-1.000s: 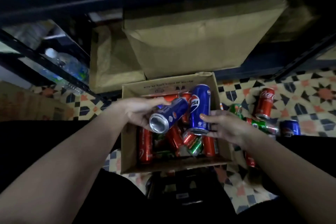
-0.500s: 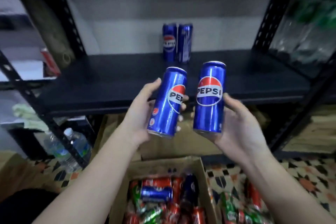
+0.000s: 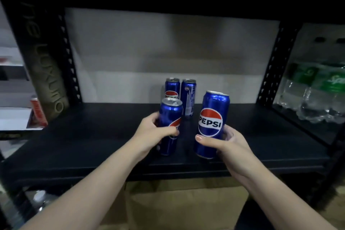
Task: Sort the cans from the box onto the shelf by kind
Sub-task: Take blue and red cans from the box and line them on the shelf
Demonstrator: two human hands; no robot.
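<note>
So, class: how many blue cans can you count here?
4: two at the shelf back, left and right; one in the left hand; one in the right hand. None seems hidden.

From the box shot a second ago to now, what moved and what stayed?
Both hands carried their Pepsi cans up from the box onto the shelf; the left hand grips the left can, the right hand the right can. Grips unchanged; two back cans stayed.
</note>
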